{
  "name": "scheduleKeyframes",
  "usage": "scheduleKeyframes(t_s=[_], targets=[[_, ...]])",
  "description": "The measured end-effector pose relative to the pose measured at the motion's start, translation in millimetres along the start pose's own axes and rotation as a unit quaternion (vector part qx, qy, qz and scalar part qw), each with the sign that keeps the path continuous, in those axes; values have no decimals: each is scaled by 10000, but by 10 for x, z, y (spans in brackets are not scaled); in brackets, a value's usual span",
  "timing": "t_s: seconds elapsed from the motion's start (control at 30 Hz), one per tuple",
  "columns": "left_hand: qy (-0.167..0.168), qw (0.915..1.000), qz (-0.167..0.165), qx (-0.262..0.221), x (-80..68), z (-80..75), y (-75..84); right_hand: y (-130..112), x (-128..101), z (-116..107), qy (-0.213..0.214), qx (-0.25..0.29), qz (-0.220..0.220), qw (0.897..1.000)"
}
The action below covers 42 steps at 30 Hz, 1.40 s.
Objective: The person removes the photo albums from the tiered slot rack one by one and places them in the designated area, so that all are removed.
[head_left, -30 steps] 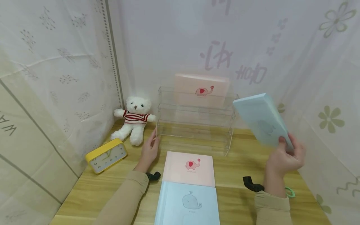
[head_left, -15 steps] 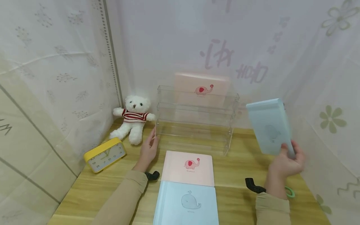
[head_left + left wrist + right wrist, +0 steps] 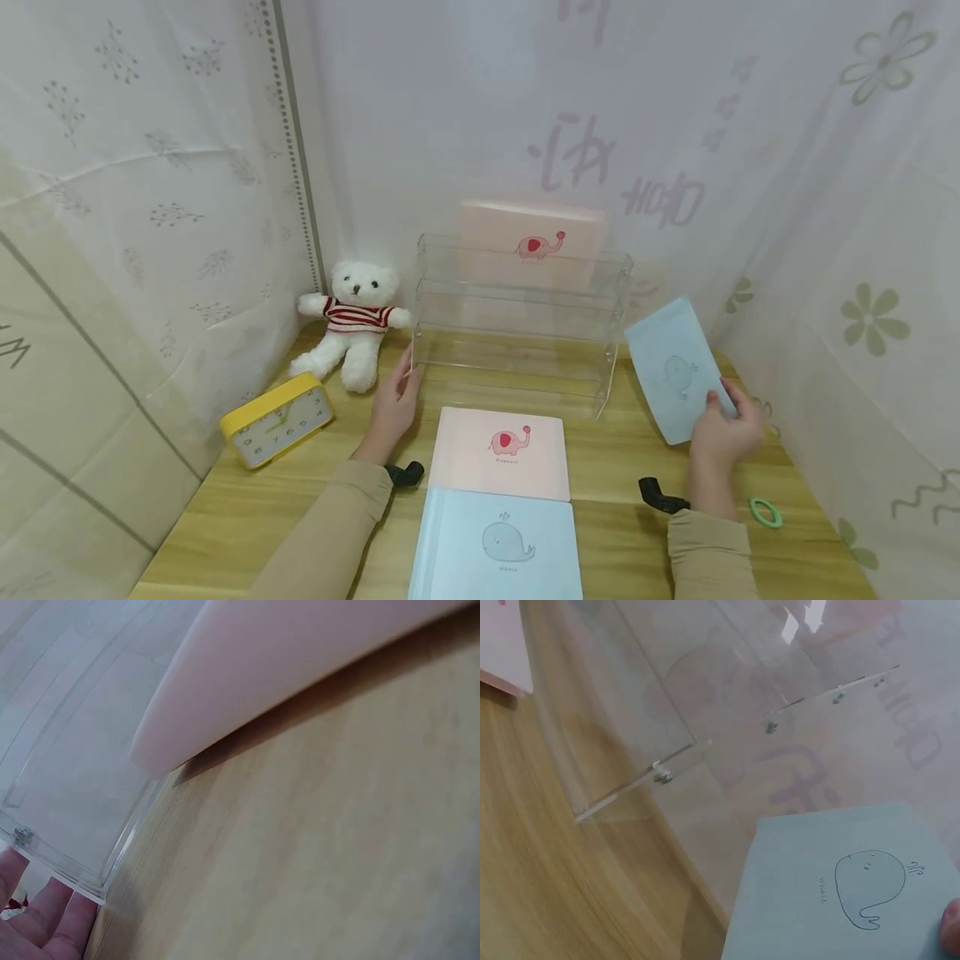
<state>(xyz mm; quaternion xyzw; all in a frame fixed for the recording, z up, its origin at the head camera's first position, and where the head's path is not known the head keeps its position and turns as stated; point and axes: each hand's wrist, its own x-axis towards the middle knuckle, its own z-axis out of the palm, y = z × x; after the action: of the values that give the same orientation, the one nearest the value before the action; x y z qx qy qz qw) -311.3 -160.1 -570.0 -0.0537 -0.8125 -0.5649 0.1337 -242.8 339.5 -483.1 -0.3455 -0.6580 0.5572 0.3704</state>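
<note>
My right hand (image 3: pixel 726 429) pinches a light-blue book (image 3: pixel 670 375) by its edge, thumb on the cover. A whale drawing marks this book, which is held tilted in the air right of a clear acrylic tiered rack (image 3: pixel 517 312); in the right wrist view the blue book (image 3: pixel 840 892) appears below the rack's side panel (image 3: pixel 679 754). My left hand (image 3: pixel 393 410) rests at the rack's lower left side. Its fingers (image 3: pixel 67 922) touch the panel's outer side in the left wrist view. A pink elephant book (image 3: pixel 532 225) stands in the rack's top tier.
Before the rack lie another pink elephant book (image 3: pixel 502 450) and a blue whale book (image 3: pixel 498 550). A white teddy bear (image 3: pixel 356 321) sits left of the rack, near a yellow clock (image 3: pixel 277 419). A green ring (image 3: pixel 765 512) lies at right. Curtains hang behind.
My right hand first carried the blue book rightward, then lowered it and brought it back left towards the rack, turning its cover. My left hand has stayed at the rack's side.
</note>
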Motion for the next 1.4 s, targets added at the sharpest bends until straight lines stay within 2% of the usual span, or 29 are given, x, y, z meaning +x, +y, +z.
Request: scheduleKeyframes(t_s=[0.27, 0.47, 0.67, 0.87, 1.13, 1.4], targets=[[-57, 10000, 77, -27, 20, 7, -10, 103, -13, 50, -177, -594, -355, 9974], [-12, 9999, 140, 24, 36, 24, -26, 143, -21, 54, -210, -818, -583, 9947], [38, 9998, 208, 53, 25, 22, 16, 207, 1, 37, -125, -785, -648, 9947], [75, 9998, 177, 96, 20, 15, -13, 336, 19, 59, -105, -515, -609, 9968], [11, 9999, 68, 77, -12, 0, 18, 599, 94, 66, -566, -566, -591, 9950], [45, 9999, 76, 48, -8, -1, 14, 715, 97, 94, -1280, -883, -903, 9837]])
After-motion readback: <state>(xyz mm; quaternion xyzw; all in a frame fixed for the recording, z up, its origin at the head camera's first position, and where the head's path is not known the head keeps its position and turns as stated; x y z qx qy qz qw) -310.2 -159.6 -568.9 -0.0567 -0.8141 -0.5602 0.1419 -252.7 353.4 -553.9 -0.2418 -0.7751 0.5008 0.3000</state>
